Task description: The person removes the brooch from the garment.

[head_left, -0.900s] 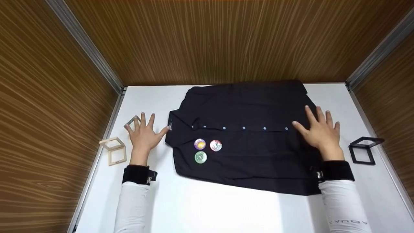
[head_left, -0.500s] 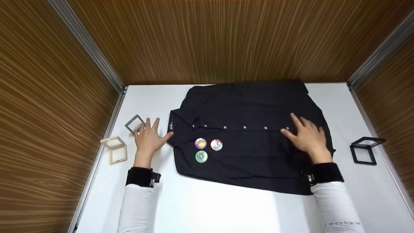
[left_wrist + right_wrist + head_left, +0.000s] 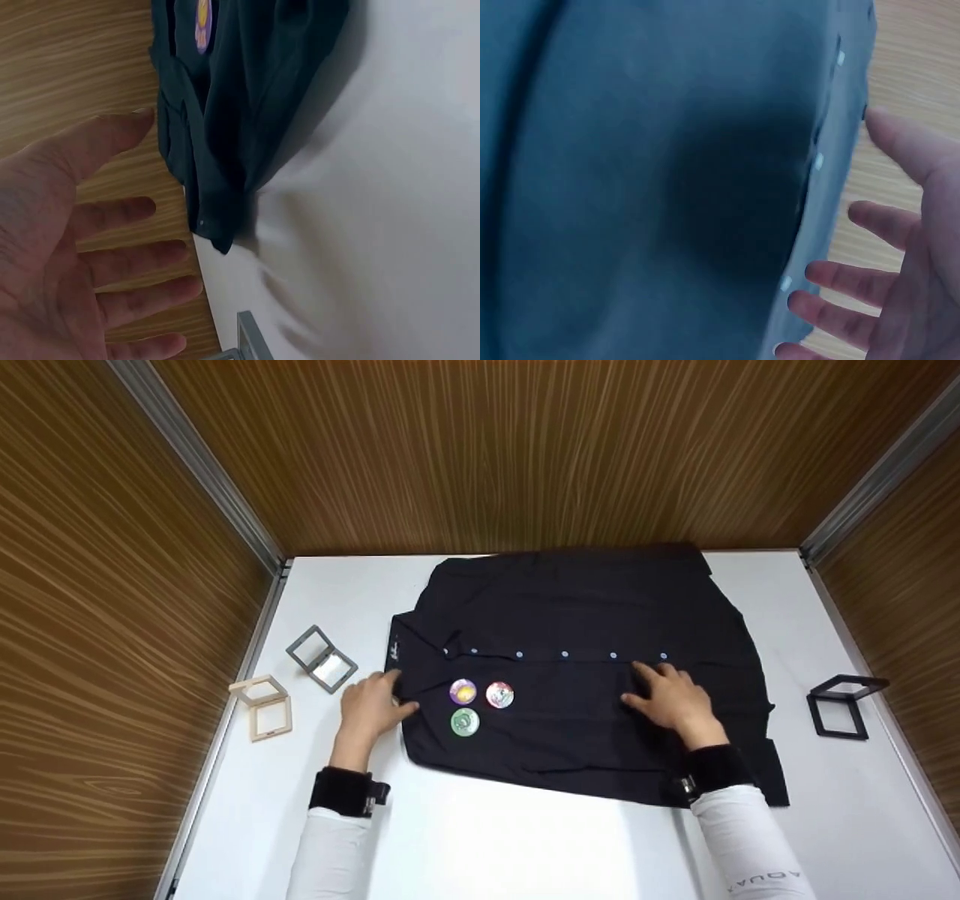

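Observation:
A dark button-up shirt [image 3: 570,712] lies flat, collar to the left, with a row of pale buttons along its middle. My left hand [image 3: 370,706] is beside the collar [image 3: 412,652], thumb over the cloth's edge. In the left wrist view the fingers of the left hand [image 3: 82,247] are spread with nothing between them. Over the shirt's lower part, below the button row, hovers my right hand [image 3: 671,703]; its fingers [image 3: 851,283] are loosely extended in the right wrist view and hold nothing. Three round badges sit on the chest: purple [image 3: 463,691], red-and-white [image 3: 499,695] and green [image 3: 465,722].
On the left of the white table [image 3: 510,847] stand a grey hinged frame [image 3: 332,669] and a light wooden one [image 3: 271,718], both unfolded. A black hinged frame [image 3: 838,716] is at the right edge. Wood-grain panels [image 3: 525,457] wall the back and both sides.
My left hand has moved right and nearer to me, to the collar, uncovering the grey frame. The right hand has moved left across the shirt. The shirt and badges stay in place.

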A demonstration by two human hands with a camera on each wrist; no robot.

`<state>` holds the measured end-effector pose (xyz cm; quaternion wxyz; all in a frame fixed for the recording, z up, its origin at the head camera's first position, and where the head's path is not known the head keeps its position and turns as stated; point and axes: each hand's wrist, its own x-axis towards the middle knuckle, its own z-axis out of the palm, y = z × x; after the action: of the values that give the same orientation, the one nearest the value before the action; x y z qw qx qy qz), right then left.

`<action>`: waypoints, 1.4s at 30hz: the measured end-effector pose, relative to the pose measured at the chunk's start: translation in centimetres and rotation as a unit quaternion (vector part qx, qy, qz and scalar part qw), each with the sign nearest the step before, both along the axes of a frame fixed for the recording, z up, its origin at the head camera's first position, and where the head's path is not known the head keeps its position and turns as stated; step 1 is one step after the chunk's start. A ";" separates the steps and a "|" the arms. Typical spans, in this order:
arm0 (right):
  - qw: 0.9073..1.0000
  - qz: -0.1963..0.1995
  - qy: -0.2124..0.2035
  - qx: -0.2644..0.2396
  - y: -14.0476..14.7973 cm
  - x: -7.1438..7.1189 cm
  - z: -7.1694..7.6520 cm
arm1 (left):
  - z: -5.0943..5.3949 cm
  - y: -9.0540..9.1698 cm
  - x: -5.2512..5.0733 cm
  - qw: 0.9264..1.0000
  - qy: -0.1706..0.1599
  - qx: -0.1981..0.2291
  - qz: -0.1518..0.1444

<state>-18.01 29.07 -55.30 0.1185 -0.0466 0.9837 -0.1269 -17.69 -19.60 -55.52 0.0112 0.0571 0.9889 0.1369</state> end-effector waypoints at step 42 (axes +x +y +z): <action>0.993 0.011 -0.108 -0.053 2.5 -4.4 -1.9 | -2.6 4.3 0.0 0.991 -0.133 -0.011 -0.012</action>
<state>-22.40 31.57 -57.24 0.2226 -0.0501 0.9566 -0.1813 -17.68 -15.32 -58.10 0.1450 0.0499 0.9793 0.1319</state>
